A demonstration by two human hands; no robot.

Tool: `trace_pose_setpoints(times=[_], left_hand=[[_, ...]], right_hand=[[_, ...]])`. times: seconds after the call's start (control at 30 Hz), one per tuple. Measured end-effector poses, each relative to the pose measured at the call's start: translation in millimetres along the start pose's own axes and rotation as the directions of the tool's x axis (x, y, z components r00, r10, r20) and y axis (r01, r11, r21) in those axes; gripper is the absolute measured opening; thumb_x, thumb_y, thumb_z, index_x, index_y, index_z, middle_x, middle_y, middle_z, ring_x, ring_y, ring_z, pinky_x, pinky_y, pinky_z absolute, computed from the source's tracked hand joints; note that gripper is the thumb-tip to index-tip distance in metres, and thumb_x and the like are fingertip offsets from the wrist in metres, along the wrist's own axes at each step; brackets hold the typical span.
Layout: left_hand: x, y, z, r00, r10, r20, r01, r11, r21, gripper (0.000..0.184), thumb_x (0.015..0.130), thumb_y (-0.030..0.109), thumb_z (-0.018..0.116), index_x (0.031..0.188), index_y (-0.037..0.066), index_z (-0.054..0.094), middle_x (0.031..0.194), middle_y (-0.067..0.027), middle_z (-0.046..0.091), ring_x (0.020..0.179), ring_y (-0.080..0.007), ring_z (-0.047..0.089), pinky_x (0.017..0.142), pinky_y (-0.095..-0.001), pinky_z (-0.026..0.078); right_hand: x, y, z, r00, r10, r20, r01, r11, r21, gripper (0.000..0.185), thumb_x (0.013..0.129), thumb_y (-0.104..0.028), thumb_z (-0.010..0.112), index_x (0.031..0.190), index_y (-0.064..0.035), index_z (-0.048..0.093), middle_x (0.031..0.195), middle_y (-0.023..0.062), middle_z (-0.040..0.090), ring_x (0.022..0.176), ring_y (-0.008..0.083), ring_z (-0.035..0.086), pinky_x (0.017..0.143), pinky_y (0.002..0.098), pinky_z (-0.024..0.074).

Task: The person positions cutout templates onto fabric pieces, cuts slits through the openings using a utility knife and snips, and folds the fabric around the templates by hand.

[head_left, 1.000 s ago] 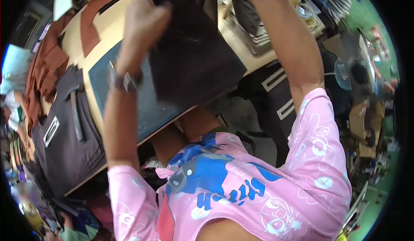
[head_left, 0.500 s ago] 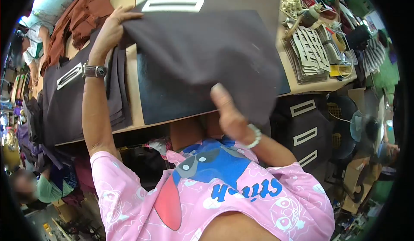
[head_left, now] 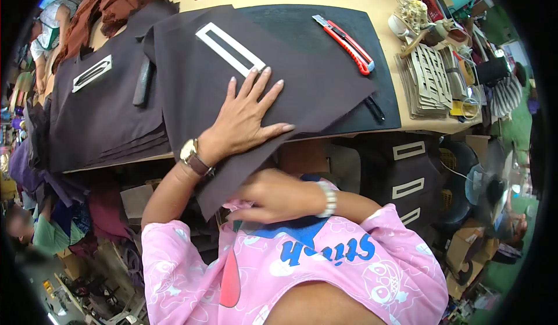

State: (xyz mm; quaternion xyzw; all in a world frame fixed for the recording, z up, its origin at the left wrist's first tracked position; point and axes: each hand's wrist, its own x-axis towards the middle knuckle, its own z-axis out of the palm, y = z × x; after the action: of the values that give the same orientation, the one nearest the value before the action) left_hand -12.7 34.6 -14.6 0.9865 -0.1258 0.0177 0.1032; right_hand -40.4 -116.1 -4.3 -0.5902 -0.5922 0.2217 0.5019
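My left hand (head_left: 247, 114), with a watch on its wrist, lies flat and spread on a dark brown fabric piece (head_left: 195, 92). Just beyond its fingertips is a pale rectangular frame (head_left: 229, 49) with a long slot, set slantwise on that piece. My right hand (head_left: 279, 194), wearing a beaded bracelet, is smeared by motion beside the fabric's corner hanging over the table edge; whether it grips the fabric does not show. The fabric partly covers a black cutting mat (head_left: 279, 20). A red utility knife (head_left: 346, 43) rests at the upper right, and a black pen-like tool (head_left: 372, 109) lies below it.
Stacked dark fabric (head_left: 104, 115) at left carries another slotted frame (head_left: 92, 74) and a dark-handled tool (head_left: 142, 84). Pale slotted cards (head_left: 424, 78) are piled at right. More dark fabric (head_left: 407, 168) hangs below the table. Another person (head_left: 52, 28) is at far left.
The fabric has come down and left from its raised position and turned, with its frame slanted now. My left hand moved from its far-left edge onto it. The knife and pen-like tool have come into view.
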Motion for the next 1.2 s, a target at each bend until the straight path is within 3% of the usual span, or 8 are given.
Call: trace_pose_setpoints(times=[0.1, 0.17, 0.4, 0.63, 0.83, 0.97, 1.1, 1.2], left_hand=[[-3.1, 2.7, 7.3, 0.998, -0.022, -0.064, 0.022, 1.0, -0.006, 0.077, 0.083, 0.059, 0.051, 0.14, 0.011, 0.033, 0.148, -0.0156, 0.023, 0.138, -0.0326, 0.016, 0.109, -0.0546, 0.013], [-3.3, 5.2, 7.9, 0.997, -0.035, -0.067, 0.034, 0.999, -0.021, 0.075, 0.082, 0.057, 0.052, 0.14, 0.012, 0.034, 0.148, -0.0139, 0.023, 0.138, -0.0318, 0.017, 0.109, -0.0539, 0.012], [-5.2, 5.7, 6.7, 0.995, -0.035, -0.092, 0.034, 0.999, -0.009, 0.074, 0.082, 0.056, 0.052, 0.14, 0.011, 0.035, 0.147, -0.0149, 0.025, 0.137, -0.0321, 0.019, 0.109, -0.0543, 0.013], [-19.5, 42.6, 15.3, 0.983, -0.063, -0.175, 0.061, 0.998, -0.019, 0.074, 0.08, 0.057, 0.053, 0.136, 0.009, 0.04, 0.142, -0.0193, 0.032, 0.134, -0.0362, 0.026, 0.104, -0.0594, 0.021], [0.5, 92.2, 37.6, 0.958, -0.059, -0.281, 0.029, 0.994, -0.11, 0.073, 0.08, 0.055, 0.055, 0.134, 0.008, 0.042, 0.141, -0.0207, 0.033, 0.133, -0.036, 0.027, 0.102, -0.0596, 0.022], [15.1, 50.1, 4.0, 0.948, -0.053, -0.315, -0.002, 0.985, -0.172, 0.065, 0.081, 0.05, 0.057, 0.129, 0.007, 0.046, 0.134, -0.0197, 0.043, 0.127, -0.0343, 0.035, 0.1, -0.0567, 0.028], [57.6, -61.4, -51.4, 0.773, -0.215, -0.597, 0.453, 0.846, 0.281, 0.065, 0.082, 0.048, 0.057, 0.127, 0.003, 0.046, 0.13, -0.0185, 0.047, 0.123, -0.0354, 0.041, 0.098, -0.055, 0.031], [87.0, -124.5, -85.5, 0.67, -0.699, -0.249, 0.737, 0.667, 0.111, 0.072, 0.081, 0.053, 0.057, 0.129, 0.001, 0.045, 0.13, -0.0183, 0.048, 0.124, -0.0334, 0.042, 0.101, -0.0534, 0.028]], right_hand=[[-36.3, -33.9, -82.0, 0.829, 0.409, -0.38, -0.443, 0.897, -0.001, 0.014, 0.082, -0.015, 0.064, 0.084, -0.0012, 0.065, 0.076, 0.0127, 0.065, 0.069, 0.0252, 0.063, 0.064, 0.034, 0.0488], [-66.7, -13.5, -107.9, 0.537, 0.209, -0.817, -0.681, 0.68, -0.273, 0.016, 0.081, -0.011, 0.063, 0.093, -0.0002, 0.064, 0.088, 0.015, 0.065, 0.076, 0.0283, 0.063, 0.068, 0.0345, 0.0495], [-113.8, 28.1, -119.8, 0.563, 0.095, -0.821, -0.781, 0.387, -0.491, 0.037, 0.078, -0.006, 0.065, 0.114, 0.0015, 0.058, 0.101, 0.0169, 0.064, 0.097, 0.0317, 0.059, 0.084, 0.0374, 0.0458], [-141.0, 0.8, -136.0, 0.145, -0.03, -0.989, -0.815, 0.563, -0.137, 0.032, 0.083, 0.0, 0.062, 0.114, 0.001, 0.06, 0.101, 0.0115, 0.066, 0.087, 0.0165, 0.063, 0.078, 0.0296, 0.0483], [-70.2, -5.7, -95.7, 0.512, -0.024, -0.859, -0.548, 0.76, -0.348, 0.031, 0.08, 0.002, 0.063, 0.111, -0.0008, 0.06, 0.1, 0.0131, 0.065, 0.091, 0.0222, 0.063, 0.078, 0.0318, 0.0492], [-71.2, 40.4, -97.5, 0.485, 0.06, -0.873, -0.647, 0.695, -0.312, 0.038, 0.078, 0.002, 0.063, 0.115, 0.0002, 0.056, 0.095, 0.0149, 0.064, 0.084, 0.0265, 0.061, 0.076, 0.0358, 0.0487], [-76.1, 44.3, -101.0, 0.475, 0.048, -0.879, -0.636, 0.709, -0.305, 0.037, 0.079, -0.001, 0.064, 0.115, -0.0002, 0.057, 0.094, 0.0134, 0.064, 0.082, 0.0257, 0.06, 0.076, 0.0356, 0.0485], [-76.9, 46.5, -100.0, 0.477, 0.028, -0.878, -0.655, 0.677, -0.334, 0.038, 0.079, -0.002, 0.064, 0.116, 0.0005, 0.056, 0.093, 0.0131, 0.064, 0.082, 0.0259, 0.059, 0.076, 0.036, 0.0478]])
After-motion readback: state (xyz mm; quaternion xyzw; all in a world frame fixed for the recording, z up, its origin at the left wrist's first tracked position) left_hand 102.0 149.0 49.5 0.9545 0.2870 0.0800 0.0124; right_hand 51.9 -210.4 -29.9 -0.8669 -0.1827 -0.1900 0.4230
